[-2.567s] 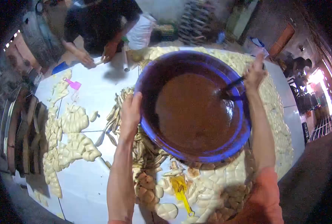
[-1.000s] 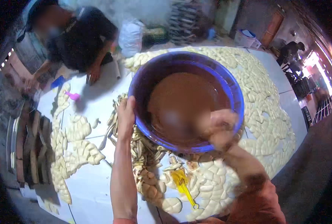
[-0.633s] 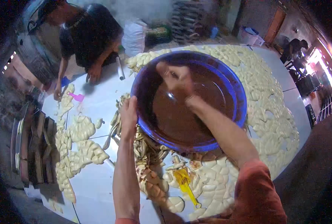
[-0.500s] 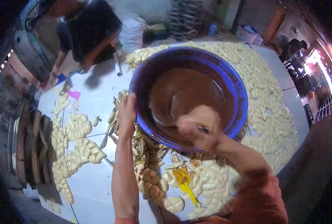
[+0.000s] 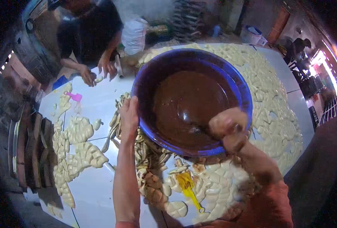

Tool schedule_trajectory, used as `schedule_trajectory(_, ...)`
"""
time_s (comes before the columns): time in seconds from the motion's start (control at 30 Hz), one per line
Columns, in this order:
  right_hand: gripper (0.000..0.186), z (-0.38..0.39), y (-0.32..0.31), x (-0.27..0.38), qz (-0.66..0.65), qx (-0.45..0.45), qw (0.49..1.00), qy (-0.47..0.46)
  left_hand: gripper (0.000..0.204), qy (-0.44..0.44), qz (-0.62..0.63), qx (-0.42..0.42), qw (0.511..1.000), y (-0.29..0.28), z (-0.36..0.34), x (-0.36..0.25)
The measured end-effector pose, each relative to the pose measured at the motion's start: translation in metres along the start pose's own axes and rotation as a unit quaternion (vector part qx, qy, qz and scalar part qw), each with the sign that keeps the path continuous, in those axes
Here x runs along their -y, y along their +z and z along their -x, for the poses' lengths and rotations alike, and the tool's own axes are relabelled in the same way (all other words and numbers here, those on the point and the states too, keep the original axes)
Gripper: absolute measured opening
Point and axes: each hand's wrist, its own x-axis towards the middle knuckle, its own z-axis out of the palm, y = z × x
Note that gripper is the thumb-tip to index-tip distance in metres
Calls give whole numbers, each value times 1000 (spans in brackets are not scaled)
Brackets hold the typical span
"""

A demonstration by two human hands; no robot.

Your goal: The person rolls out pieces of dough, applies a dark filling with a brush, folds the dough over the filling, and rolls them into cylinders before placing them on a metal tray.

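Observation:
A large blue basin holds thick brown liquid. My left hand is closed on the basin's left rim, its fingertips on the edge. My right hand, blurred, is closed in a fist over the near right of the liquid, close to the rim. What it grips is hidden; the surface ripples and shines beside it. In front of the basin lies a yellow slotted tool with a long handle. Pale flattened pieces spread over the white tabletop. Dark, narrow peel-like strips are heaped beside my left hand.
Across the table a person in dark clothes handles a small pale piece. A pink tool lies at the left. Wooden boards stand beyond the left edge. A metal tube lies near the person.
My right hand has swept rightward through the basin, nearer its right wall. My left hand stays on the rim. The person opposite has straightened and brought both hands together over the table.

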Motion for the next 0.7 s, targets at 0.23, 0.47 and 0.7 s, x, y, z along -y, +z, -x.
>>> schedule_trajectory(0.23,67,-173,18,-95,119,-325,930,123,32,-5,76,-20,997,13,6,-11)
schedule_trajectory(0.47,49,-117,142,-25,-25,82,996,-31,37,61,-9,28,998,-16,-7,20)
schedule_trajectory(0.7,55,-68,-6,-19,-109,-231,951,171,41,41,-64,-22,997,0,6,-9)
